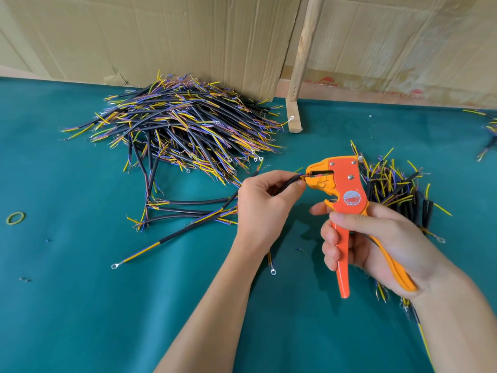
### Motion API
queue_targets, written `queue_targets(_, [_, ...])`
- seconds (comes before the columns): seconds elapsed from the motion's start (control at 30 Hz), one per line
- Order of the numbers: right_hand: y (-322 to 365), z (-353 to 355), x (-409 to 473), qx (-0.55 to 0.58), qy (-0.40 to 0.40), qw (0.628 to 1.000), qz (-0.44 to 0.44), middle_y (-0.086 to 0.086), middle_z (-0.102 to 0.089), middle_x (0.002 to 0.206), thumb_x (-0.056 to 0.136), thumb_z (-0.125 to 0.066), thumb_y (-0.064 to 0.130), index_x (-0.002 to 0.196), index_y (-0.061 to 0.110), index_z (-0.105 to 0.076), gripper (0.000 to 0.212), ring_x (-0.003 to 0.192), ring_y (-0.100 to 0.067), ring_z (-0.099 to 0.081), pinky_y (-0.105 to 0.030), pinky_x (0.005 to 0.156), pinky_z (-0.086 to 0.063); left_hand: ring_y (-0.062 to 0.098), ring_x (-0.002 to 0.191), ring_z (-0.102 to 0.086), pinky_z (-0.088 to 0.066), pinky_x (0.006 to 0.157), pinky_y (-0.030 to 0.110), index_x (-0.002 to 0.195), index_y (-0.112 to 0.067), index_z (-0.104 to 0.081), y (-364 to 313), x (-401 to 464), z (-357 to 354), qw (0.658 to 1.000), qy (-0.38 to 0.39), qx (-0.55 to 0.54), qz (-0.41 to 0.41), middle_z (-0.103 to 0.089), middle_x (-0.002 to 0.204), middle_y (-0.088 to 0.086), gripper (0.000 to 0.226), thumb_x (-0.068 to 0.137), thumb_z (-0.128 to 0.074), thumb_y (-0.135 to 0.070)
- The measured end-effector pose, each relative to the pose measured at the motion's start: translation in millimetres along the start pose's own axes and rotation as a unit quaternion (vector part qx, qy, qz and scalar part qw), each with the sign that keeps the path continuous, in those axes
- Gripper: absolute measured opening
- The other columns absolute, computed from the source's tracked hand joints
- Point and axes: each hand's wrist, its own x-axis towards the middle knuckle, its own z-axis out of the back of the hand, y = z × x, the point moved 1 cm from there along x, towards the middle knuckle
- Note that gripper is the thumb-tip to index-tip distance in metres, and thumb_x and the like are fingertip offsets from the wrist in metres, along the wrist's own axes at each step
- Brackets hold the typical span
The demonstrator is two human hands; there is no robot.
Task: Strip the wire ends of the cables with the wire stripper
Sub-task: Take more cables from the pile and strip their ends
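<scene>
The left hand (262, 200) is pinching a black cable (285, 181) near its end, feeding its wires into the stripper's (340, 189) mouth just right of the fingertips. The right hand (376, 240) is gripping the stripper's handles, holding it upright above the green table (80, 305).

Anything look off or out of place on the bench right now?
Little stands out. A yellow-green rubber band lies alone on the green mat at far left, and small bits of insulation are scattered near it. The orange wire stripper and black cable look normal.
</scene>
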Motion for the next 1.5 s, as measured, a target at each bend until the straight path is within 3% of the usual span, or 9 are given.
queue_targets(0.13, [-0.5,-1.4,-0.4,-0.001,-0.001,1.000,0.001,-0.018,-0.056,0.075,0.082,-0.073,0.019,0.111,0.000,-0.072,0.035,0.060,-0.033,-0.057,-0.042,0.056,-0.053,0.006,0.058,-0.053,-0.041,0.058,0.020,0.083,-0.011,-0.074,-0.5,0.2,-0.4,1.000,0.001,-0.011,0.001,-0.068,0.071,-0.005,0.007,0.085,-0.077,-0.005])
queue_targets(0.4, [-1.4,-1.4,0.5,0.006,-0.001,1.000,-0.001,-0.017,-0.057,0.076,0.084,-0.072,0.019,0.111,0.000,-0.072,0.033,0.060,-0.031,-0.057,-0.041,0.056,-0.053,0.006,0.056,-0.052,-0.038,0.053,0.015,0.081,-0.010,-0.068,-3.2,-0.8,0.9,0.999,0.011,-0.042,0.011,-0.072,0.076,0.014,0.011,0.084,-0.076,-0.002])
queue_targets(0.7, [-1.9,-1.7,0.7,0.003,0.004,1.000,0.002,-0.018,-0.057,0.077,0.084,-0.071,0.018,0.111,0.000,-0.072,0.033,0.062,-0.032,-0.058,-0.043,0.058,-0.053,0.013,0.060,-0.056,-0.039,0.052,0.017,0.072,-0.022,-0.066,-6.3,-1.8,0.8,0.998,0.012,-0.060,0.020,-0.074,0.075,0.011,0.023,0.082,-0.075,-0.004])
queue_targets(1.17, [-3.2,-3.1,1.6,0.004,-0.011,1.000,0.003,-0.015,-0.053,0.071,0.084,-0.075,0.019,0.109,-0.001,-0.071,0.031,0.056,-0.028,-0.053,-0.038,0.051,-0.050,0.004,0.054,-0.054,-0.038,0.051,0.012,0.074,-0.013,-0.070,-6.3,-1.5,1.4,0.996,0.015,-0.078,0.033,-0.073,0.073,0.009,0.018,0.082,-0.076,0.001])
queue_targets(1.3, [-3.7,-4.1,2.2,0.016,-0.016,1.000,0.003,-0.014,-0.051,0.069,0.089,-0.069,0.017,0.107,-0.001,-0.072,0.025,0.053,-0.027,-0.050,-0.037,0.049,-0.048,0.006,0.055,-0.056,-0.038,0.051,0.010,0.073,-0.015,-0.071,-6.1,-1.1,1.6,0.995,0.016,-0.085,0.039,-0.073,0.072,0.007,0.019,0.082,-0.076,0.001])
queue_targets(1.5, [-5.6,-11.4,4.9,0.029,-0.025,0.999,0.015,-0.010,-0.046,0.064,0.081,-0.078,0.019,0.104,0.002,-0.072,0.029,0.046,-0.022,-0.043,-0.033,0.044,-0.041,0.003,0.049,-0.053,-0.036,0.048,0.012,0.070,-0.021,-0.072,-5.2,-0.2,3.5,0.992,0.012,-0.113,0.046,-0.073,0.071,0.007,0.022,0.081,-0.077,-0.002])
